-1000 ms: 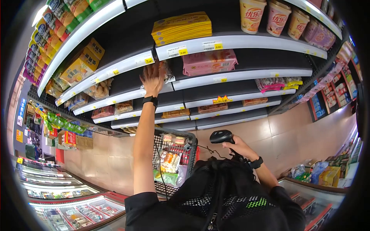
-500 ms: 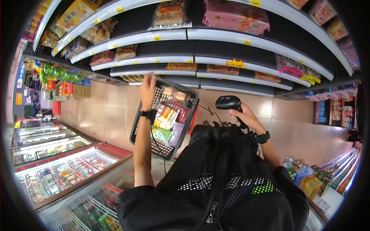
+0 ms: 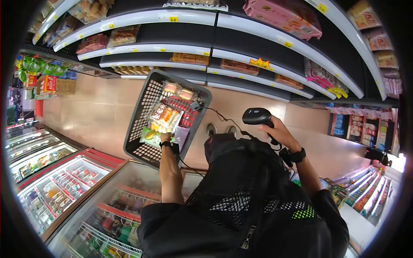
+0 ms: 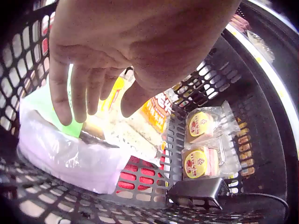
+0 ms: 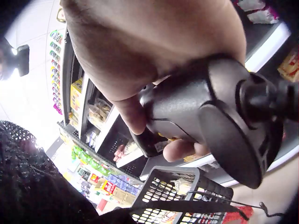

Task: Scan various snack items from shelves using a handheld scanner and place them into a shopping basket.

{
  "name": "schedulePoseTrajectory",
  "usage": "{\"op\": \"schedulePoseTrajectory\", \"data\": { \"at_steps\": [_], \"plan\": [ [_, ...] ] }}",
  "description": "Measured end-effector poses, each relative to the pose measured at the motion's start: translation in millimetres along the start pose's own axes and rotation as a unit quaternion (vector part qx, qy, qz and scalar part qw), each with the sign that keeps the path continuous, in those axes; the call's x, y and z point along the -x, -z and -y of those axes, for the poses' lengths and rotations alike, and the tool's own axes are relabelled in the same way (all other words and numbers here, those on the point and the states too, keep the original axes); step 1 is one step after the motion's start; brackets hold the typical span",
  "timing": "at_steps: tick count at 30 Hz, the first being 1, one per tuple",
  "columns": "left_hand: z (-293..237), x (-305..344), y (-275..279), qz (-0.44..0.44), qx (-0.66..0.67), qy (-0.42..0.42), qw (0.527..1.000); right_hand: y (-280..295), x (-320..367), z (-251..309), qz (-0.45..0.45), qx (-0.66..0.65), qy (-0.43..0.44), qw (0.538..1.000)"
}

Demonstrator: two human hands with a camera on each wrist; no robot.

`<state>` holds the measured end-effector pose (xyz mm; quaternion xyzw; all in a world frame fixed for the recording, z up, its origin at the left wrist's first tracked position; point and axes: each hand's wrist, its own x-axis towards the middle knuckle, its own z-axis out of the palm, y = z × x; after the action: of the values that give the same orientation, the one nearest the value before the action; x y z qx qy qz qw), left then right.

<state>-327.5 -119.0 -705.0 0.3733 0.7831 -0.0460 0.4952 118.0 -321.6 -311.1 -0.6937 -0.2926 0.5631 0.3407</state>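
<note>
My left hand point(image 3: 165, 136) is down inside a dark plastic basket point(image 3: 142, 101). In the left wrist view its fingers reach downward, nearly straight, over a green bag point(image 4: 51, 109) and a bag with orange print point(image 4: 156, 112), the fingertips right at them. Beside these lies a pale purple bag point(image 4: 74, 156). Two small clear-wrapped cakes with yellow round labels point(image 4: 201, 123) are along the basket's far side, close to a small black box with a cable point(image 4: 198, 189). My right hand point(image 3: 282, 135) grips a black barcode scanner point(image 3: 257, 116) by its handle.
Store shelves with a pink package point(image 3: 284, 17) and other packaged food curve across the front. Chest freezers point(image 3: 99, 206) stand at the left and near side. A thin cable point(image 3: 219, 115) crosses from the basket toward my body. My shoes point(image 3: 211, 130) show on the tiled floor.
My left hand has come down from a packet on the shelf, past the basket's far rim, into the basket. The head view has tipped downward. My right hand keeps hold of the scanner.
</note>
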Motion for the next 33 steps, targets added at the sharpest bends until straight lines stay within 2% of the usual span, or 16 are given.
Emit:
{"op": "schedulePoseTrajectory", "data": {
  "at_steps": [2, 3, 4, 6, 7, 8, 13, 16, 18, 21, 24, 26, 28, 29, 31, 33],
  "plan": [
    [-1.4, -1.1, -15.2, 0.022, 0.035, 0.055, 0.998, 0.6, 4.3, 3.2, -0.007, 0.019, -0.017, 1.000],
    [16.8, -24.8, -29.5, 0.025, 0.122, 0.019, 0.992, -1.9, 7.1, 7.4, -0.023, 0.023, -0.027, 0.999],
    [20.1, -30.0, -36.1, 0.022, 0.160, 0.068, 0.984, -3.6, 8.7, 9.4, -0.038, 0.028, -0.036, 0.998],
    [28.4, -36.7, -47.9, -0.005, 0.274, 0.052, 0.960, -4.2, 10.6, 6.3, -0.038, 0.022, -0.047, 0.998],
    [31.2, -43.8, -49.2, -0.025, 0.150, -0.012, 0.988, -3.8, 12.0, 3.3, -0.034, 0.036, -0.049, 0.998],
    [32.6, -49.4, -52.1, -0.049, 0.110, 0.016, 0.993, -4.2, 13.9, 1.3, -0.029, 0.047, -0.050, 0.997],
    [44.9, -88.1, -57.1, -0.104, 0.091, -0.158, 0.978, -4.0, 12.3, -0.9, -0.019, 0.045, -0.067, 0.997],
    [-20.2, -2.7, -23.1, -0.125, -0.079, -0.197, 0.969, -9.5, 6.3, -2.2, -0.021, 0.036, -0.043, 0.998],
    [-41.8, 10.9, -25.5, -0.147, -0.131, -0.184, 0.963, -16.8, 6.3, 2.7, -0.025, 0.031, -0.033, 0.999],
    [-74.2, 50.4, -37.4, -0.159, -0.256, -0.321, 0.898, -23.5, 7.8, 10.3, -0.031, 0.009, -0.049, 0.998],
    [-88.3, 49.7, -62.4, -0.102, -0.351, -0.378, 0.851, -21.9, 12.5, -1.2, -0.028, 0.057, -0.091, 0.994],
    [-93.6, 47.0, -70.1, -0.043, -0.425, -0.337, 0.839, -20.0, 16.1, -8.4, -0.054, 0.065, -0.101, 0.991],
    [-78.6, 25.0, -84.0, -0.067, -0.552, -0.317, 0.768, -20.2, 20.9, -10.8, -0.064, 0.064, -0.117, 0.989],
    [-69.3, 13.9, -90.3, -0.064, -0.553, -0.313, 0.769, -18.3, 21.3, -12.3, -0.078, 0.061, -0.129, 0.987],
    [-54.4, 10.5, -92.9, -0.211, -0.508, -0.378, 0.745, -12.9, 22.1, -26.2, -0.082, 0.059, -0.132, 0.986],
    [-65.7, 25.0, -85.8, -0.153, -0.546, -0.333, 0.753, -16.4, 22.7, -22.8, -0.094, 0.058, -0.123, 0.986]
  ]
}}
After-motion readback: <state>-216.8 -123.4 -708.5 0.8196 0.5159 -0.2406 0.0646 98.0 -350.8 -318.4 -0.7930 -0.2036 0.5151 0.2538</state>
